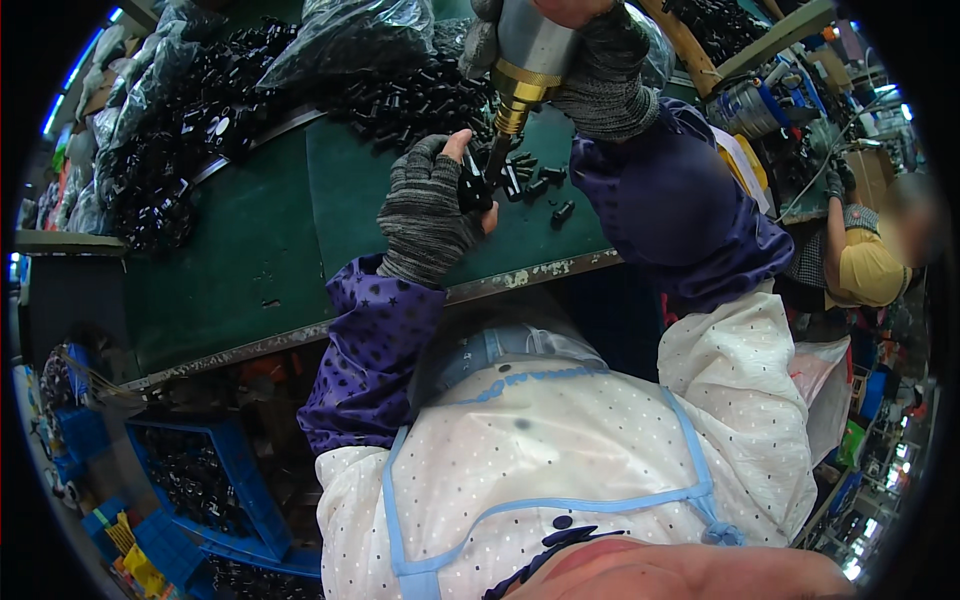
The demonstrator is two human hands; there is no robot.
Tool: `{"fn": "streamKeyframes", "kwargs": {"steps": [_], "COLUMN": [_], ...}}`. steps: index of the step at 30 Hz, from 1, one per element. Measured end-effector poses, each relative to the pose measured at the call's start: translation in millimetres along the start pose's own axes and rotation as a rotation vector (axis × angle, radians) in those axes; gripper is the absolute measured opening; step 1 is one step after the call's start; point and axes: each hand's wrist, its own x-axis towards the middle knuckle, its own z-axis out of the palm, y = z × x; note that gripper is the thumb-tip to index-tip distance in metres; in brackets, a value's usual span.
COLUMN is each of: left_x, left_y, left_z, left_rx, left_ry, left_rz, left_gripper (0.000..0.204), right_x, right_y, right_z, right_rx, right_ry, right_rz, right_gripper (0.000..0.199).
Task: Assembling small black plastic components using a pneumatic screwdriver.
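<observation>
My left hand [430, 212], in a grey knit glove with bare fingertips, is closed around a small black part [474, 190] just above the green bench top. My right hand [603, 85], gloved the same way, grips a power screwdriver [535, 45] with a silver body. Its brass collar [520, 92] points down, and the dark bit reaches to the black part; whether it sits in a screw I cannot tell. Several loose black cylindrical pieces [563, 213] lie on the bench to the right of the bit.
A large heap of black parts [400, 100] covers the back of the green bench [240, 230], with clear plastic bags [345, 45] on it. Blue crates [265, 510] of black parts stand below left. A co-worker in yellow [868, 265] works at the far right.
</observation>
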Motion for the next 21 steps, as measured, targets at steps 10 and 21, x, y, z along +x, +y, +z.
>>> {"fn": "streamKeyframes", "kwargs": {"steps": [10,21], "left_x": [3.2,6.7], "left_y": [2.4,12.0], "left_z": [-2.6,-3.9], "left_rx": [-0.071,-0.113], "left_ry": [0.001,-0.002], "left_rz": [-0.016,-0.016], "left_gripper": [0.073,0.072], "right_x": [-10.7,10.8], "right_y": [7.4,-21.8], "right_z": [-23.7,32.0], "right_rx": [-0.008,-0.010], "right_ry": [0.080,-0.031], "right_rz": [0.033,-0.070], "right_gripper": [0.033,0.037]}}
